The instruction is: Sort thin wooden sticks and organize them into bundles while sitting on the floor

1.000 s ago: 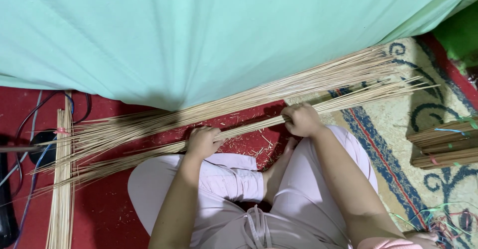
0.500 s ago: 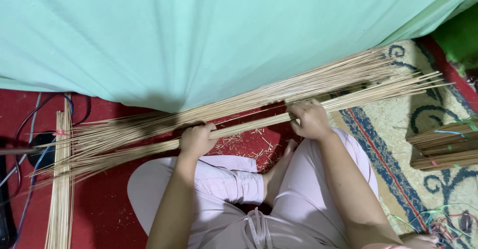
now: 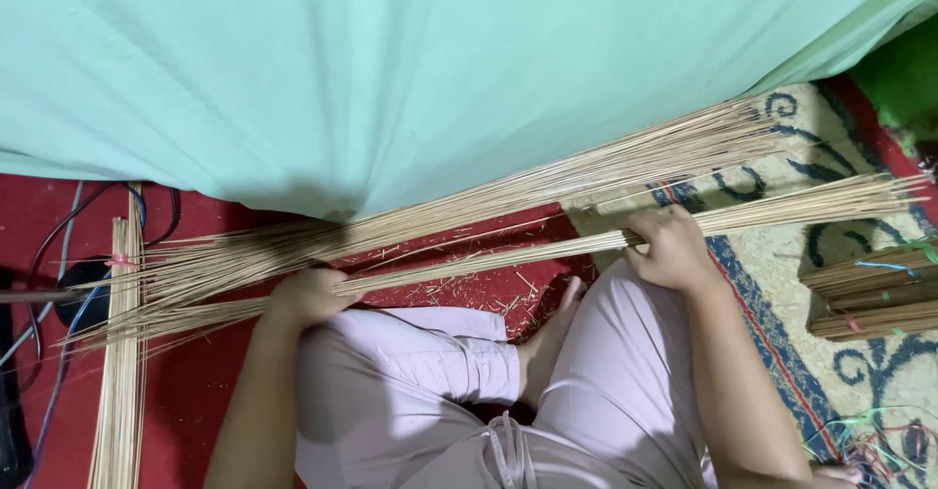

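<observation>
Sticks in a long thin bundle (image 3: 547,247) lie across the person's lap, just in front of the knees and nearer the body than the larger loose pile of sticks (image 3: 469,206) along the edge of the green cloth (image 3: 391,69); the left hand (image 3: 311,296) has its grip clamped round the bundle near its fanned end, the right hand (image 3: 669,248) clamped round it toward the tips over the patterned rug (image 3: 772,255). Risks, as I judge them: with the hands so far apart the middle may sag and shed sticks into the pile; the splayed left end may snag the cables (image 3: 59,245) beyond it; a hard squeeze may snap thin sticks.
</observation>
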